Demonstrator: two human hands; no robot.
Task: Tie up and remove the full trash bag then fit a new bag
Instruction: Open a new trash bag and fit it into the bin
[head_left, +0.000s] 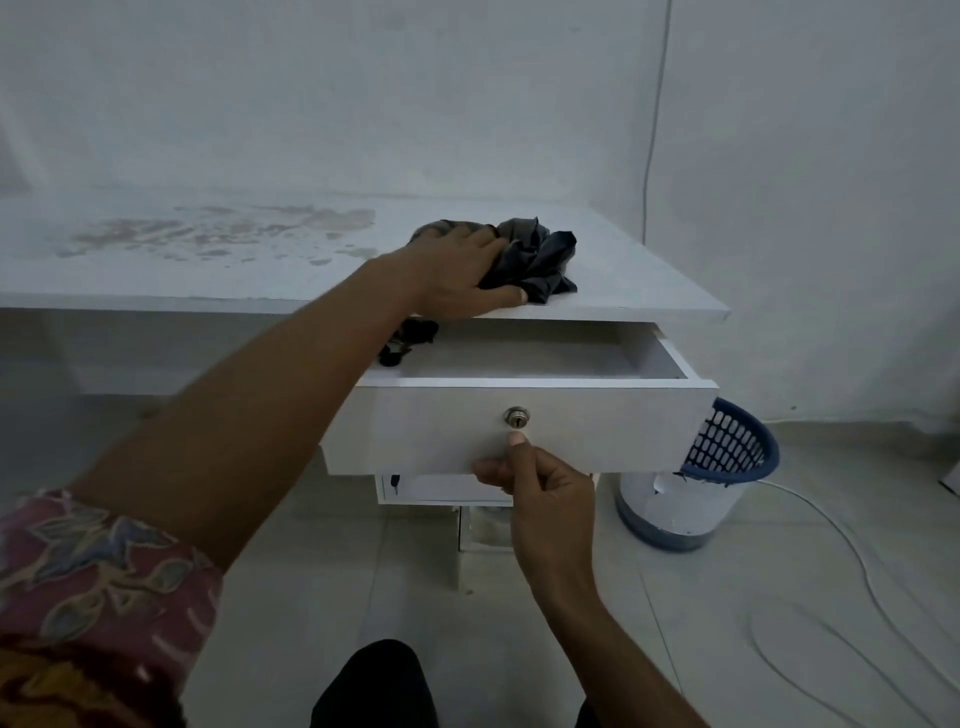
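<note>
While a patterned sleeve (93, 582) covers the upper arm, the left hand (457, 275) lies on the desk (260, 270) at its front edge. Its fingers are curled into a crumpled black bag (540, 260), which sits toward the desk's right front corner. Under that edge the drawer (597, 426) stands pulled out. A dark scrap (408, 340), perhaps plastic but too dim to tell, lies in its back left corner. The right hand (540, 493) pinches the lower edge of the drawer front, thumb up just below the lock (515, 417). Right of the drawer a blue mesh bin (727, 447) stands on the floor, with a white cable (857, 571) looping near it.
</note>
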